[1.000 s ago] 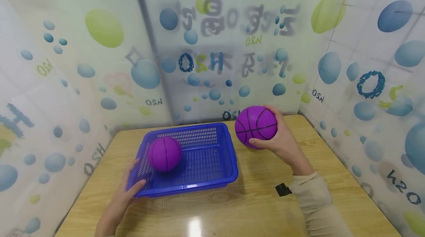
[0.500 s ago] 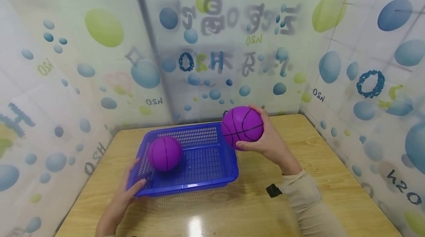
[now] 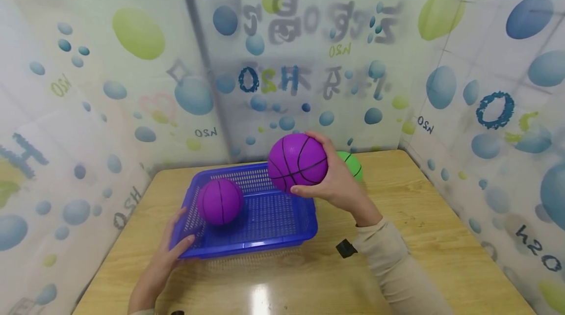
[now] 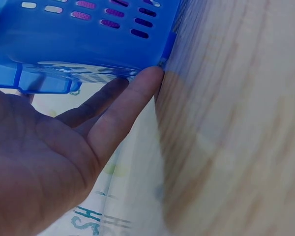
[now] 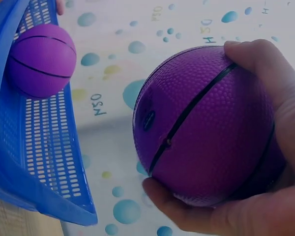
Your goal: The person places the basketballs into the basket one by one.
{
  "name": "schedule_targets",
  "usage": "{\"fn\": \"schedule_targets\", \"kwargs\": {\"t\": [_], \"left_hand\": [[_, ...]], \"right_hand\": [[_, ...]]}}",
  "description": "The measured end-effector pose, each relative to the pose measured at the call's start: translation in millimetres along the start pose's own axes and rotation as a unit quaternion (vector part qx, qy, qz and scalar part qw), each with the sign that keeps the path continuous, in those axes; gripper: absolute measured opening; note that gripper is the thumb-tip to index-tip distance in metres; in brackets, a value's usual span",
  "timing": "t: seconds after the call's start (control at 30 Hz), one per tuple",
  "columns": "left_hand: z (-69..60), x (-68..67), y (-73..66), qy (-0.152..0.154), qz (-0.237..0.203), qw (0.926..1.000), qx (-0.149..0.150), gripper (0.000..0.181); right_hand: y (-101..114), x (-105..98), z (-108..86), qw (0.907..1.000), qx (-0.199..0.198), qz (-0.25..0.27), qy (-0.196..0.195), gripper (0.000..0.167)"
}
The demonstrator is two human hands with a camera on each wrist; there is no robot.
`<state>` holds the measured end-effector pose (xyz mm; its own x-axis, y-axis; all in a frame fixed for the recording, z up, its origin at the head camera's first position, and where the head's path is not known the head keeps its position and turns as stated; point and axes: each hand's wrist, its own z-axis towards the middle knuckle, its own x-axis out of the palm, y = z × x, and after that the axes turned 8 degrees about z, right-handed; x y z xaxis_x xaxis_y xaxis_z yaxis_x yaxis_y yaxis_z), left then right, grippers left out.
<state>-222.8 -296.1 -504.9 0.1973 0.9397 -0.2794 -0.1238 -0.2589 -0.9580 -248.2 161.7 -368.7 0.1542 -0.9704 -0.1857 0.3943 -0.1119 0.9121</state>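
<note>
A blue plastic basket (image 3: 256,246) with slotted walls stands on the table. A purple ball with black basketball lines (image 3: 220,202) lies in its left part. My left hand (image 3: 163,256) touches the basket's left front corner, thumb by the rim; in the left wrist view its straight fingers (image 4: 120,115) rest against the outer wall near the tabletop. My right hand (image 3: 342,182) grips a second purple ball (image 3: 296,163) above the basket's right back part. The right wrist view shows this ball (image 5: 206,128) held between thumb and fingers. Beyond that hand is a partly hidden green ball (image 3: 355,165).
The wooden table (image 3: 423,236) meets patterned curtains (image 3: 282,60) at the back and sides. A small black item (image 3: 346,249) hangs at the right sleeve (image 3: 388,256). Another dark object (image 3: 177,312) shows at the bottom edge.
My right hand has carried the purple ball leftward, from beside the basket to above its right part. The green ball has come into sight behind it. My left hand stays at the basket.
</note>
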Motion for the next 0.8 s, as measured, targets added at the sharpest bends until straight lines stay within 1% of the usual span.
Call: {"fn": "schedule_targets", "kwargs": {"t": [0.2, 0.37, 0.43, 0.57, 0.7, 0.8], "left_hand": [[0.3, 0.0, 1.5, 0.003, -0.004, 1.0000, -0.002, 0.077], [1.8, -0.3, 2.5, 0.004, -0.003, 1.0000, -0.005, 0.076], [2.0, -0.4, 3.0, 0.005, -0.003, 1.0000, -0.005, 0.077], [2.1, -0.3, 3.1, 0.007, -0.005, 1.0000, -0.002, 0.076], [2.1, 0.2, 2.4, 0.008, -0.008, 0.9999, -0.002, 0.077], [2.0, 0.4, 2.3, 0.008, -0.009, 0.9999, -0.004, 0.077]], "right_hand": [[0, 9, 1.3, 0.9982, -0.028, 0.037, 0.039, 0.123], [-3, 15, 1.1, 0.9959, -0.045, 0.049, 0.061, 0.122], [-5, 18, 0.9, 0.9954, -0.045, 0.050, 0.068, 0.123], [-11, 22, -0.2, 0.9956, -0.031, 0.048, 0.074, 0.122], [-22, 29, -2.5, 0.9955, -0.017, 0.044, 0.083, 0.121], [-31, 35, -5.5, 0.9945, -0.017, 0.036, 0.097, 0.120]]}}
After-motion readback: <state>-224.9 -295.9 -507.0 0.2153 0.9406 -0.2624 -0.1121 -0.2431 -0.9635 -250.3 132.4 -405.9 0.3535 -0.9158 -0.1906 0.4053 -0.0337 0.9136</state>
